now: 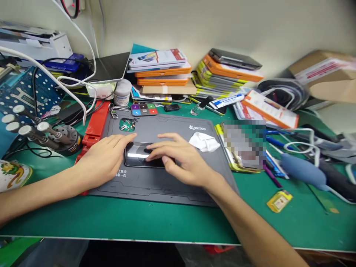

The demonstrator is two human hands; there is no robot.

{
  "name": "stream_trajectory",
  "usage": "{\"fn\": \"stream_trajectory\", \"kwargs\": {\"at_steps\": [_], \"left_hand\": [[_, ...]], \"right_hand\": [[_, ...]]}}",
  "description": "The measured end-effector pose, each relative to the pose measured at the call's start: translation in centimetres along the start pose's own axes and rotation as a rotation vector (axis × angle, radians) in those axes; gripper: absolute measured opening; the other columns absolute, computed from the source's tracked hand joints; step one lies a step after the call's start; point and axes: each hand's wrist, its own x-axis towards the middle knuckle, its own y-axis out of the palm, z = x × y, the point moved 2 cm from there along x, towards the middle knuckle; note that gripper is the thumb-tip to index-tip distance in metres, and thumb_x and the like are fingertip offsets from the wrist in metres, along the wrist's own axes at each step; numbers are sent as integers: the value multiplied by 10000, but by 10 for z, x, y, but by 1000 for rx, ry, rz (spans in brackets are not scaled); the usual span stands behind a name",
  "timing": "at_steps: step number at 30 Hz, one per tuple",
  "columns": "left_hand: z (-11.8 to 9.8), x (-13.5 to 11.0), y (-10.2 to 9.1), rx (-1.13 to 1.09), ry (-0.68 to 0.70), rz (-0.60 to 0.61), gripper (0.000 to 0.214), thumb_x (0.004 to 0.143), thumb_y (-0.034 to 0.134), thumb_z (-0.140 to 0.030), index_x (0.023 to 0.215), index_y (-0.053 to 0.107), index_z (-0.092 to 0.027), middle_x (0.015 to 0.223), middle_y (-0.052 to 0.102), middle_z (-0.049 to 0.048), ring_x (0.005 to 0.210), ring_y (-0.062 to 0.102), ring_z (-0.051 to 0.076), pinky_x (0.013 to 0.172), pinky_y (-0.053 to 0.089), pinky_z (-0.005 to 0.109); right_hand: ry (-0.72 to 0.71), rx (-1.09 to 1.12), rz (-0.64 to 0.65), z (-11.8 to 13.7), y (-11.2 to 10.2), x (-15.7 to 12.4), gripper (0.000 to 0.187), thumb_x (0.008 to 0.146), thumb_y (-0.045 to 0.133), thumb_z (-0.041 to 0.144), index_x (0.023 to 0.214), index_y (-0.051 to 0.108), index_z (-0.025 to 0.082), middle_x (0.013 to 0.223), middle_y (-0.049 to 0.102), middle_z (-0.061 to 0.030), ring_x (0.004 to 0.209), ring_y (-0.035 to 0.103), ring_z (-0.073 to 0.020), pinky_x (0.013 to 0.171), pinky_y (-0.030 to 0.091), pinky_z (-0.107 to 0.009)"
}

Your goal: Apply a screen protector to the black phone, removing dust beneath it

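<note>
A dark smartphone (139, 157) lies flat, glass side up, on a grey repair mat (178, 193), with a bright light reflection across its glass. My left hand (107, 154) rests at the phone's left end, fingers stretched out and lying flat together. Over the right part of the phone is my right hand (180, 159), its fingers spread and fingertips at the glass; it grips nothing. That hand hides the phone's right end. A crumpled white cloth (204, 142) lies on the mat right of my right hand. Small metal parts (128, 125) sit in the mat's upper left recess.
Screwdrivers in a round stand (66, 139) and a red holder (94, 126) flank the mat's left. Stacked boxes (164, 70) line the wall. At right are a pouch stack (226, 148), a blue-handled tool (303, 170), cables and a small yellow box (279, 201).
</note>
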Motion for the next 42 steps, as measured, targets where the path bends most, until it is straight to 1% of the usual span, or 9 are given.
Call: {"fn": "stream_trajectory", "kwargs": {"at_steps": [9,14,17,19,23,27,30,36,42], "left_hand": [[0,-3,0,30,24,-44,618,939,371,-52,1549,443,-115,1507,564,162,1402,524,304,1185,463,503],[-1,-1,-2,13,38,-117,454,1060,357,-233,1471,527,-144,1322,662,141,1190,612,295,1040,497,461],[-2,1,-7,-79,-15,-86,376,1091,323,-352,1129,657,-182,999,685,81,918,610,248,871,483,402],[-2,1,-11,-198,-110,-23,451,1097,278,-423,835,577,-210,805,612,38,779,550,215,772,436,361],[4,-1,-16,-582,-437,82,589,1082,166,-611,673,330,-222,640,403,-16,618,376,161,630,310,316],[6,-2,-19,-811,-517,93,614,1060,179,-689,668,216,-218,625,216,-31,581,215,147,576,215,329],[6,-2,-18,-850,-521,96,617,1060,196,-680,650,225,-220,619,194,-34,563,194,143,559,202,335],[3,0,-14,-790,-551,159,659,1050,222,-688,614,371,-217,577,329,-36,559,289,140,586,251,311],[1,-1,-14,-822,-581,167,693,1057,239,-674,627,517,-206,613,509,-20,617,459,150,652,335,304]], "right_hand": [[198,-64,-9,-18,-1,1,365,995,429,140,1105,753,267,1124,821,9,1237,707,-194,1205,429,-522],[495,-334,-341,-43,-49,-17,256,1036,546,351,1193,717,244,963,816,-42,960,759,-233,926,574,-446],[607,-297,-93,-63,-73,-34,330,958,674,503,1155,743,247,1090,769,-70,990,732,-247,880,585,-433],[585,-299,58,-75,-85,-48,399,906,707,602,1105,781,264,1146,708,-93,1076,700,-268,880,586,-428],[632,-425,54,-92,-100,-70,580,800,730,758,1039,787,232,1036,709,-99,956,710,-290,831,579,-459],[710,-325,88,-85,-83,-61,416,926,655,634,859,757,236,879,766,-53,728,710,-229,662,545,-373],[575,-359,-96,-57,-55,-35,277,978,650,488,875,729,243,899,773,-43,790,721,-226,712,549,-370],[164,-279,15,0,0,-6,164,1041,579,266,1072,740,258,1047,797,-58,943,747,-223,831,596,-389],[22,-333,45,-4,16,-10,278,1021,592,204,1263,713,269,1128,758,-87,1046,722,-262,897,608,-464]]}}
